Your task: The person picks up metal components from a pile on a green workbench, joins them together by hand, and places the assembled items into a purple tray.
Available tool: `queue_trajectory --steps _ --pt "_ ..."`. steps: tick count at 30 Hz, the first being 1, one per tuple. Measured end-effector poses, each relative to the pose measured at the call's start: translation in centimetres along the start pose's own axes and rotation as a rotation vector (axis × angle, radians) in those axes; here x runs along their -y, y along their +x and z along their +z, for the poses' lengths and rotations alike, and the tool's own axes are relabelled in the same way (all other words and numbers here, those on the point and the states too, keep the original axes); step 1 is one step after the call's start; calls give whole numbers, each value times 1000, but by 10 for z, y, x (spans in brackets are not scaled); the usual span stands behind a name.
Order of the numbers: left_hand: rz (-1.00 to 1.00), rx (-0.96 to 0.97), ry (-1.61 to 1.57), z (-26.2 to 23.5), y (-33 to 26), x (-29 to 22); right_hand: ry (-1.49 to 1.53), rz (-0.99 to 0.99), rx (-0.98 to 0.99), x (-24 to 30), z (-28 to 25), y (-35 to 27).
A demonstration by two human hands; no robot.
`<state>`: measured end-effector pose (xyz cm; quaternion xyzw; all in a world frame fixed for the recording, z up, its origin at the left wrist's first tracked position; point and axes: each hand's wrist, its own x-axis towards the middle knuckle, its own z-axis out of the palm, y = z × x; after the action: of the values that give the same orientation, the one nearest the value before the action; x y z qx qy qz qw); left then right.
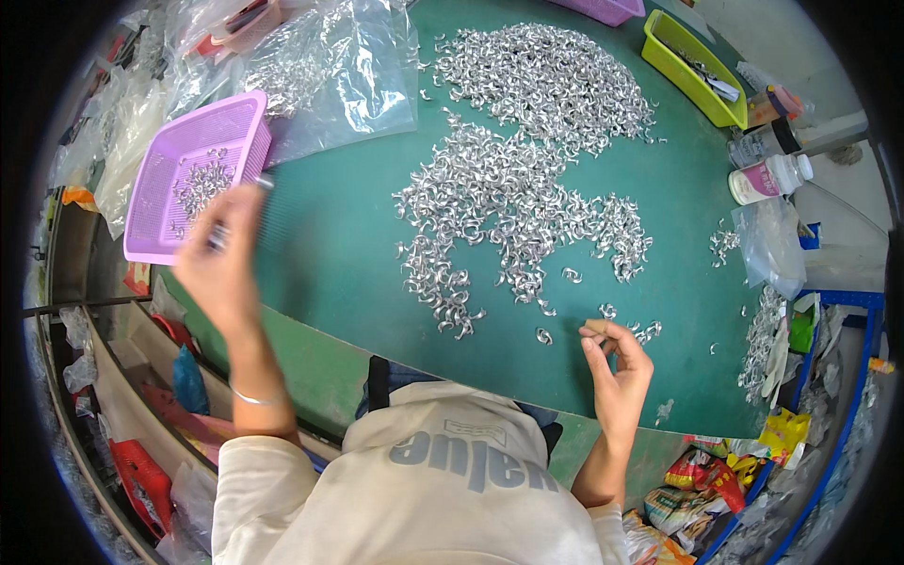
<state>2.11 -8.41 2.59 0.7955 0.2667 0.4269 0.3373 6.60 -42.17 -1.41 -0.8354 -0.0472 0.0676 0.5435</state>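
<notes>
Small curved silvery metal pieces lie in a large spread heap on the green table. At the left, my left hand is over the near right edge of a purple mesh basket, blurred by motion. Its fingers are curled, with a shiny metal piece showing between them. More such pieces lie inside the basket. At the near right of the heap, my right hand pinches thumb and forefinger together just above the table. What sits between those fingertips is too small to make out. A few loose pieces lie beside it.
Clear plastic bags lie at the back left. A yellow-green bin and a white bottle stand at the right. More metal pieces sit along the right edge. Colourful packets are piled below the table.
</notes>
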Motion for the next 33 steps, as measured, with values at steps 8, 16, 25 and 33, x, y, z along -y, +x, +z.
queue_trajectory --steps 8,16,25,33 --pt "67 -42 672 -64 91 111 -361 -218 151 2 16 1" --pt "-951 971 -972 18 -60 -10 -489 -389 24 8 38 14" --pt "-1669 895 -1342 34 -103 -16 -654 -464 190 20 70 33" --pt "-1503 1005 -1402 31 -112 -2 -699 -641 98 3 85 40"
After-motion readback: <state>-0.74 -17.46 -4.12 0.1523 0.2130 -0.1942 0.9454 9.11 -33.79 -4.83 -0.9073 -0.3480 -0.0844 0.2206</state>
